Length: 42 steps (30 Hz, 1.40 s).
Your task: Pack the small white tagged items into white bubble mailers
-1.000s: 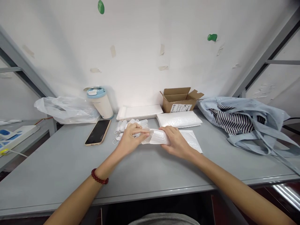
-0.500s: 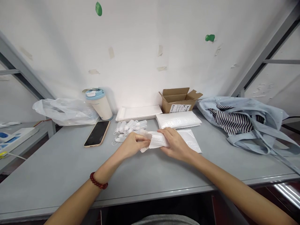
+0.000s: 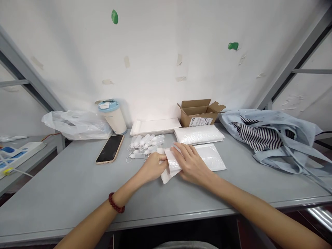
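In the middle of the picture, the left hand [image 3: 153, 166] and the right hand [image 3: 191, 165] each keep a tight grip on a small white pouch [image 3: 168, 171], down on the grey bench [image 3: 77, 186].

white bubble mailer [image 3: 169, 166] lies tilted on the grey table [image 3: 64, 186].
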### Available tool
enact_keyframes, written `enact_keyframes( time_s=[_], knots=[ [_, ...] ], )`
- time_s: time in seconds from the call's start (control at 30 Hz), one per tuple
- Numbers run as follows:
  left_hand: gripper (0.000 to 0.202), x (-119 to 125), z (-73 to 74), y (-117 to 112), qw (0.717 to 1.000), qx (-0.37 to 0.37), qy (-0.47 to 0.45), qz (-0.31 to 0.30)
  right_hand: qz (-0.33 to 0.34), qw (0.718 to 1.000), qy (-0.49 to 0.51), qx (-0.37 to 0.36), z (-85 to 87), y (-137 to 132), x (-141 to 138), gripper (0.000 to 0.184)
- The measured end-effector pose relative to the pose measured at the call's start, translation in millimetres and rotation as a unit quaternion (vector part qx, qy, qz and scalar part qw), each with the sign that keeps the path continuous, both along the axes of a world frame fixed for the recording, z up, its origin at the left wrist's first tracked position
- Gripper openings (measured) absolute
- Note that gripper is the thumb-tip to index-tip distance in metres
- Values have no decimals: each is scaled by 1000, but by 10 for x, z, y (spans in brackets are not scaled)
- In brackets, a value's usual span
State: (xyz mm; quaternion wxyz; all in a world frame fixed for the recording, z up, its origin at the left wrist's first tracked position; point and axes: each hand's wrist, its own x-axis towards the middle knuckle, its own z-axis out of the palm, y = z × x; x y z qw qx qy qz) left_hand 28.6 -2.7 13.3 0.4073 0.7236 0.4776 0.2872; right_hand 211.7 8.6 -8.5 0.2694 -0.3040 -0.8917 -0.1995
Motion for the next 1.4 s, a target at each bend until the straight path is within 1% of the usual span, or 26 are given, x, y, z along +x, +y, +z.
enact_keyframes(
  time_s=[0.07, 0.13, 0.2, 0.27, 0.37, 0.5, 0.57, 0.6, 0.67, 0.73, 0.8, 0.87, 0.93, 1.0, 1.1, 1.17, 1.3, 1.33, 1.37, 1.4],
  knots=[
    [26, -55, 70, 5, 999, -19, -1, -44, -32, 998, -5, 63, -31, -28, -33, 46],
    [22, -114, 136, 14, 996, -47, -10, -69, -39, 994, -20, 104, -61, -55, -61, 39],
    [18, -159, 178, 24, 996, -64, -13, -60, -28, 991, -46, 125, -97, -76, -83, 35],
    [15, -183, 188, 35, 997, -77, -7, -27, -10, 989, -70, 130, -142, -84, -98, 33],
    [13, -192, 166, 51, 993, -117, -14, 15, 17, 991, -75, 108, -212, -71, -107, 36],
    [18, -191, 134, 71, 981, -168, -83, 41, 32, 998, -42, 27, -233, -31, -83, 35],
    [22, -192, 119, 79, 981, -159, -103, 50, 34, 999, -36, -2, -204, -16, -62, 32],
    [25, -191, 108, 80, 983, -139, -102, 57, 36, 999, -36, -9, -186, -12, -52, 31],
    [29, -182, 80, 73, 992, -63, -79, 80, 42, 999, -32, -2, -152, -11, -41, 28],
    [31, -159, 47, 50, 993, 40, -36, 109, 56, 998, -16, 31, -131, -17, -38, 27],
    [30, -126, 21, 13, 984, 132, 5, 123, 71, 995, 4, 75, -124, -24, -40, 26],
    [23, -92, 10, -27, 973, 201, 37, 110, 80, 990, 22, 110, -122, -25, -37, 25],
    [19, -72, 14, -55, 959, 267, 65, 69, 86, 987, 33, 134, -119, -12, -23, 23],
    [20, -74, 21, -61, 940, 329, 88, 18, 83, 984, 42, 151, -116, 14, 4, 25],
    [28, -96, 10, -36, 917, 377, 122, -43, 69, 983, 65, 155, -115, 52, 56, 26],
    [32, -102, -21, -15, 903, 399, 150, -58, 80, 983, 86, 141, -112, 60, 91, 23],
    [24, -54, -113, -25, 858, 479, 182, -38, 141, 972, 137, 132, -53, 16, 134, 16],
    [24, -34, -128, -39, 853, 488, 181, -32, 145, 968, 149, 138, -24, -2, 140, 15],
    [23, -15, -135, -56, 855, 486, 177, -27, 141, 966, 160, 146, 7, -19, 145, 13],
    [23, 4, -132, -70, 864, 475, 166, -17, 128, 964, 173, 157, 35, -35, 150, 12]
  ],
)
